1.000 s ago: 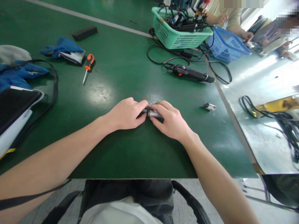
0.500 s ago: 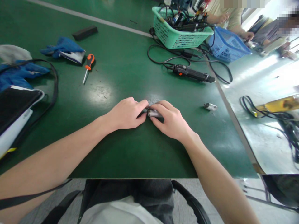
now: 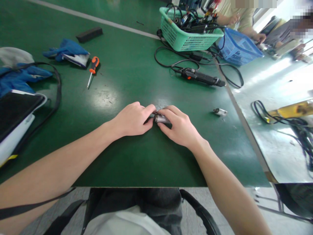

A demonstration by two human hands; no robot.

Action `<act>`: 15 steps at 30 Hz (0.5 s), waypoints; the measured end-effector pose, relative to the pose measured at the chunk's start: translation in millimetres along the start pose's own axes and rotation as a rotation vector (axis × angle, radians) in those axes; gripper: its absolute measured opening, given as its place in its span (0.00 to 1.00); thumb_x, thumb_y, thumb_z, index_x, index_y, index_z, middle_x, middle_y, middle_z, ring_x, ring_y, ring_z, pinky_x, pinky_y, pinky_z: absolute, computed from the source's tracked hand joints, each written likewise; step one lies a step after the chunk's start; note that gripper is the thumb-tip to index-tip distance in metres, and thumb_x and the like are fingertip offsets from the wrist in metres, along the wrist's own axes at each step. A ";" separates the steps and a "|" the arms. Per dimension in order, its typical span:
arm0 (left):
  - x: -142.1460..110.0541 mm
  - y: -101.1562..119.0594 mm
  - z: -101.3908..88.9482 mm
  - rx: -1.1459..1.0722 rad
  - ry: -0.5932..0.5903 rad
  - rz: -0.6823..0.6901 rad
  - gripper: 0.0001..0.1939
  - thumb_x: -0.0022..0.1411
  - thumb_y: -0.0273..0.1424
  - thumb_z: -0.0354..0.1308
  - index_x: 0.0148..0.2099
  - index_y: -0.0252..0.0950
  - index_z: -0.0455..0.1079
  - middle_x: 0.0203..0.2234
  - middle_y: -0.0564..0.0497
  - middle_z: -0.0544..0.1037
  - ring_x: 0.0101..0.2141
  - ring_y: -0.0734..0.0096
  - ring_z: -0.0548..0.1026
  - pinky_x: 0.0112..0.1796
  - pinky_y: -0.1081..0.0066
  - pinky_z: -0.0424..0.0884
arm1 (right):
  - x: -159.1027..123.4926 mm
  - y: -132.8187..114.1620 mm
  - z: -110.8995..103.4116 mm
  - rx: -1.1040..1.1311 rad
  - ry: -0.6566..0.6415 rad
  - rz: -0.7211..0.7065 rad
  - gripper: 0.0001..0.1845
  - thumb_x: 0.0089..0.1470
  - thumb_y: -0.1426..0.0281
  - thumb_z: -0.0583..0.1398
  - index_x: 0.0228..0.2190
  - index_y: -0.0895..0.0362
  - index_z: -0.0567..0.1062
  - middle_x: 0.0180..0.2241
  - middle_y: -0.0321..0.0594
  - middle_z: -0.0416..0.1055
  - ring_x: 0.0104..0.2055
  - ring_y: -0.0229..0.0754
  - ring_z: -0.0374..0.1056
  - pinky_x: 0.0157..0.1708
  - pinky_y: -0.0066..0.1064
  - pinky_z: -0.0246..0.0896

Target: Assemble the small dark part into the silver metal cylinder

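Observation:
At the middle of the green table [image 3: 151,160], my right hand [image 3: 181,125] is closed around a small silver metal cylinder [image 3: 161,119] that lies sideways. Its dark left end points towards my left hand [image 3: 135,119]. The thumb and index finger of that left hand pinch at this end, on a small part that is mostly hidden by the fingertips. Further right on the table rests a similar short silver cylinder [image 3: 221,112] with a dark tip, apart from both hands.
An orange-black screwdriver [image 3: 92,71], blue gloves [image 3: 66,50] and a dark block [image 3: 89,34] lie left. Behind are a corded black electric screwdriver [image 3: 200,77], a green basket [image 3: 193,42] of tools and a blue basket [image 3: 241,49]. Co-workers' hands [image 3: 259,38] show at the far right.

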State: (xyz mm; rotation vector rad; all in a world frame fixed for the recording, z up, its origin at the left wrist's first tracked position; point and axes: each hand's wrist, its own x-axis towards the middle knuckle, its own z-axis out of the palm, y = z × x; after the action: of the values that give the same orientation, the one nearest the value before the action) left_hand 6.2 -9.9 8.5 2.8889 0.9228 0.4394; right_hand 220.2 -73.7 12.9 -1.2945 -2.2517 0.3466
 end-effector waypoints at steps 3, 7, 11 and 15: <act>0.0 0.1 0.6 -0.005 0.010 -0.014 0.12 0.68 0.33 0.50 0.48 0.34 0.69 0.25 0.50 0.78 0.29 0.59 0.77 0.34 0.63 0.67 | -0.1 -0.1 0.1 -0.006 0.001 0.001 0.17 0.62 0.73 0.61 0.52 0.54 0.73 0.48 0.47 0.73 0.50 0.52 0.71 0.52 0.45 0.70; -0.1 -0.6 1.1 0.000 -0.003 -0.005 0.11 0.68 0.33 0.50 0.46 0.34 0.70 0.28 0.48 0.79 0.30 0.59 0.78 0.36 0.62 0.68 | 0.4 -0.7 -0.6 -0.016 0.002 0.002 0.16 0.62 0.73 0.61 0.51 0.54 0.73 0.47 0.46 0.73 0.50 0.51 0.71 0.51 0.44 0.70; 0.1 -0.8 0.8 -0.016 -0.028 0.014 0.10 0.68 0.32 0.49 0.44 0.35 0.70 0.30 0.48 0.81 0.31 0.60 0.79 0.38 0.61 0.69 | 0.9 -1.1 -1.5 -0.025 -0.002 0.003 0.16 0.62 0.73 0.61 0.51 0.55 0.73 0.47 0.46 0.73 0.50 0.51 0.71 0.51 0.43 0.70; 0.4 -0.9 0.3 -0.016 -0.034 0.023 0.09 0.68 0.32 0.49 0.43 0.35 0.70 0.29 0.48 0.81 0.31 0.59 0.79 0.38 0.61 0.68 | 0.7 -1.0 -1.4 -0.025 -0.008 0.005 0.16 0.62 0.73 0.61 0.51 0.55 0.73 0.47 0.46 0.73 0.50 0.52 0.71 0.50 0.43 0.70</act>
State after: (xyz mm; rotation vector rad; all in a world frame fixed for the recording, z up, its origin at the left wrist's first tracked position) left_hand 6.1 -8.9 8.2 2.8857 0.8778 0.3965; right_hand 220.0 -73.6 14.7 -1.3145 -2.2663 0.3263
